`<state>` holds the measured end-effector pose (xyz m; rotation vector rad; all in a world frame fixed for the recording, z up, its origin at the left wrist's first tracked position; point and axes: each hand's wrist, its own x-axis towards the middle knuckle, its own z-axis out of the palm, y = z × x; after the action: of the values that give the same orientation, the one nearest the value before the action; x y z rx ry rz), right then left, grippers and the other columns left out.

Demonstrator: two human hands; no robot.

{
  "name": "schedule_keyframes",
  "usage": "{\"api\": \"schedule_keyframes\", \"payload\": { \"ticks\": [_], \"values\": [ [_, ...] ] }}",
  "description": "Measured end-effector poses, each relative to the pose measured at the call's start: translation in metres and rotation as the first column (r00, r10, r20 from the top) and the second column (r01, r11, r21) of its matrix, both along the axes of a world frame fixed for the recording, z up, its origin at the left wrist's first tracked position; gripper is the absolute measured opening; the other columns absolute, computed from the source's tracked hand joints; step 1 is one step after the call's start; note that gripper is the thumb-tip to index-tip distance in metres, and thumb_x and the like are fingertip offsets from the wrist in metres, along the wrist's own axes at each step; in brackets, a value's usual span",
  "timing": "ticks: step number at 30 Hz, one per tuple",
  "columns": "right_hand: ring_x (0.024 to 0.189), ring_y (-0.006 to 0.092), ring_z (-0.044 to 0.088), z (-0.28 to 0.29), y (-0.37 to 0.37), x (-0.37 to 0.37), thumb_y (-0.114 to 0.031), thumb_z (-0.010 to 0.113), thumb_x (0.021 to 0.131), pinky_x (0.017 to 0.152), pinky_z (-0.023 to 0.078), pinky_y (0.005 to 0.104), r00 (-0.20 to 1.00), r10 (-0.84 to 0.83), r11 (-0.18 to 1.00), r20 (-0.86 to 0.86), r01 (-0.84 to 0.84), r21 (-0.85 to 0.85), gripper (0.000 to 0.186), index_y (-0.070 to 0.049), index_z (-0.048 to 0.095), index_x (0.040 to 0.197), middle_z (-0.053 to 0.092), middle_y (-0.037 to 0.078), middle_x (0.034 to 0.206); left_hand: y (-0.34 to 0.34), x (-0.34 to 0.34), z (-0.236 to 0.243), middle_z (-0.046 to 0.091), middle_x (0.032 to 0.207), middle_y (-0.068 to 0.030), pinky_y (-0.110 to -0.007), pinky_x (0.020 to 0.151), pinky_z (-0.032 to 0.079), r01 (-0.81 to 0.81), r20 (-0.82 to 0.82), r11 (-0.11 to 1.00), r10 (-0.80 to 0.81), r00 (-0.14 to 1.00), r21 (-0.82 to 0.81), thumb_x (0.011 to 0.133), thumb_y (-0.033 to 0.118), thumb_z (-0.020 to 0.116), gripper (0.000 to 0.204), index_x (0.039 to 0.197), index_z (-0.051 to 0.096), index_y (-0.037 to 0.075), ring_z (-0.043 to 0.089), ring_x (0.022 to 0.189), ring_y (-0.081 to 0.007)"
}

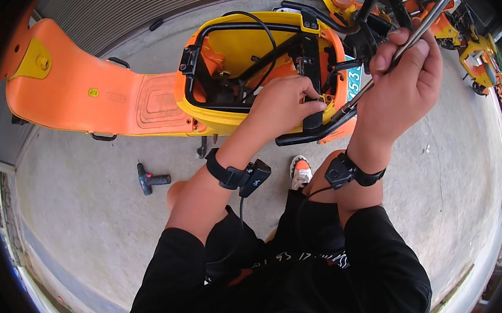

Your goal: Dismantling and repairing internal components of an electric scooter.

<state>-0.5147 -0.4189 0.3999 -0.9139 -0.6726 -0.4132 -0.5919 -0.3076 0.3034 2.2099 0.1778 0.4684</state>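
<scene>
A long shiny steel rod (429,20), perhaps a socket wrench, runs slantwise through my right hand (405,80), whose fingers are wrapped round it. Its lower end reaches the black tubular bar (299,139) at the rear of an orange and yellow scooter body (213,116). My left hand (289,104) lies over the near rim of the yellow open compartment (271,36). Its thumb and forefinger are closed at a black bracket (311,121), close to the rod's tip. Whatever sits between those fingertips is hidden.
The scooter's long orange shell (76,80) stretches left. A black cable (266,26) loops over the compartment. On the concrete floor lies a cordless drill (151,178). A teal plate (354,82) hangs behind my hands. More orange and yellow scooters (476,62) stand at the far right.
</scene>
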Motion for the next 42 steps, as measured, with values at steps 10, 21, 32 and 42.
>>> {"api": "schedule_keyframes", "payload": {
  "ticks": [10, 21, 32, 42],
  "values": [
    [0.061, 0.0086, 0.052, -0.001, 0.000, 0.000, -0.011, 0.043, 0.109, 0.048, 0.040, 0.0197, 1.000, 0.002, 1.000, 0.001, -0.002, -0.006, 0.027, 0.007, 0.058, 0.120, 0.066, 0.010, 0.092, 0.003, -0.001, 0.001, 0.046, 0.065, -0.0037, -0.032, 0.058, 0.038, 0.091, 0.078, 0.995, -0.088, 0.993, -0.039, 0.084, 0.018, 0.080, 0.024, 0.104, 0.075, 0.004, 0.043, 0.060, -0.0147],
    [0.061, 0.0084, 0.053, -0.001, 0.000, -0.001, -0.011, 0.043, 0.109, 0.053, 0.042, 0.0211, 1.000, 0.013, 1.000, -0.009, -0.013, -0.018, 0.025, 0.006, 0.057, 0.120, 0.067, 0.010, 0.090, 0.003, -0.002, 0.005, 0.038, 0.064, 0.0002, -0.031, 0.057, 0.036, 0.030, -0.070, 0.989, -0.041, 0.997, -0.146, 0.085, 0.017, 0.081, 0.022, 0.103, 0.076, 0.004, 0.039, 0.060, -0.0103],
    [0.061, 0.0084, 0.053, -0.003, 0.002, 0.001, -0.010, 0.042, 0.109, 0.049, 0.040, 0.0193, 1.000, 0.024, 1.000, 0.004, -0.024, 0.009, 0.026, 0.007, 0.058, 0.120, 0.067, 0.011, 0.092, 0.001, 0.001, 0.005, 0.038, 0.066, 0.0024, -0.031, 0.057, 0.036, -0.051, -0.117, 0.994, 0.040, 0.992, -0.095, 0.084, 0.018, 0.082, 0.033, 0.114, 0.075, 0.006, 0.038, 0.060, -0.0107],
    [0.062, 0.0084, 0.053, -0.003, 0.002, 0.001, -0.011, 0.043, 0.109, 0.049, 0.040, 0.0194, 1.000, 0.011, 1.000, 0.002, -0.011, 0.002, 0.027, 0.007, 0.059, 0.121, 0.067, 0.011, 0.092, -0.001, 0.001, 0.005, 0.037, 0.065, 0.0005, -0.031, 0.057, 0.036, -0.021, -0.034, 0.998, 0.019, 0.999, -0.065, 0.082, 0.021, 0.084, 0.028, 0.103, 0.073, 0.004, 0.040, 0.061, -0.0123]
  ]
}}
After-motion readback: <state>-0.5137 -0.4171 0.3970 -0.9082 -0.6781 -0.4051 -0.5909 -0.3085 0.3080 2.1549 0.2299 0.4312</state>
